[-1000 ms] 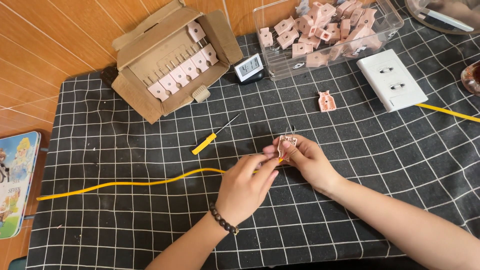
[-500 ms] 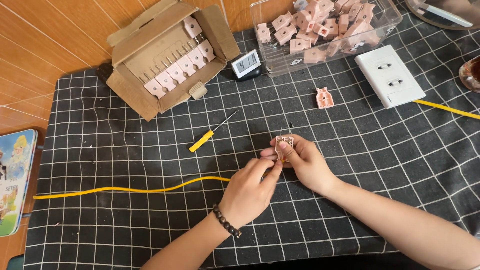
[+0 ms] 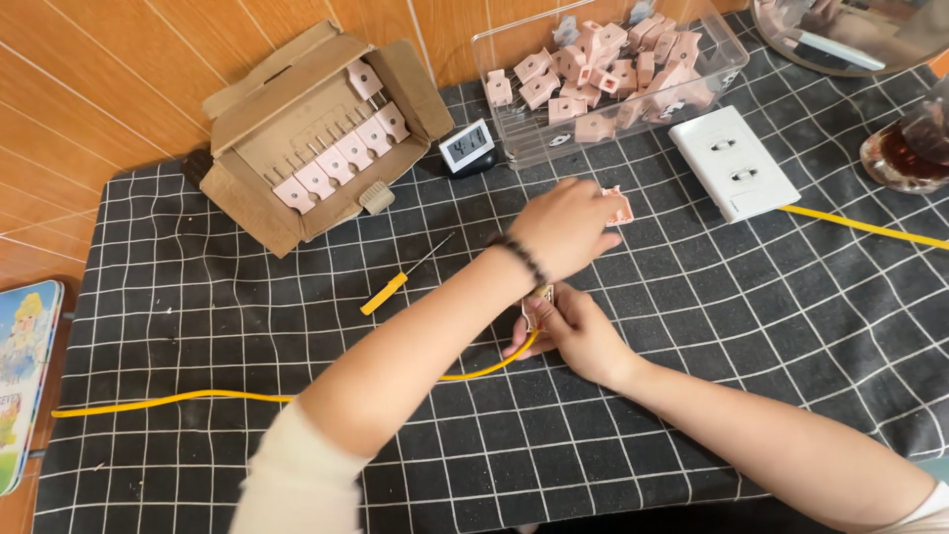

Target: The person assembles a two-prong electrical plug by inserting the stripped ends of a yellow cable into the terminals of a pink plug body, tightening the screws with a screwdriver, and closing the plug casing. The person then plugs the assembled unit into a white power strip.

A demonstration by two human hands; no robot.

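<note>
On the checked black cloth, her right hand pinches a small pink part wired to the yellow cable, while the left hand closes over a loose pink piece, apparently fetching the mating half, which wants aligning next.

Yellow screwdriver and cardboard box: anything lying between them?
No. Head view shows only bare checked cloth between the yellow screwdriver and the cardboard box; nothing else lies in that stretch.

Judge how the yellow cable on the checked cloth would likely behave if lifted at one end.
The yellow cable lies in loose curves, so it probably flops and trails. It looks thin, likely light. Its end is at the right hand, so it may tug the small piece held there.
</note>
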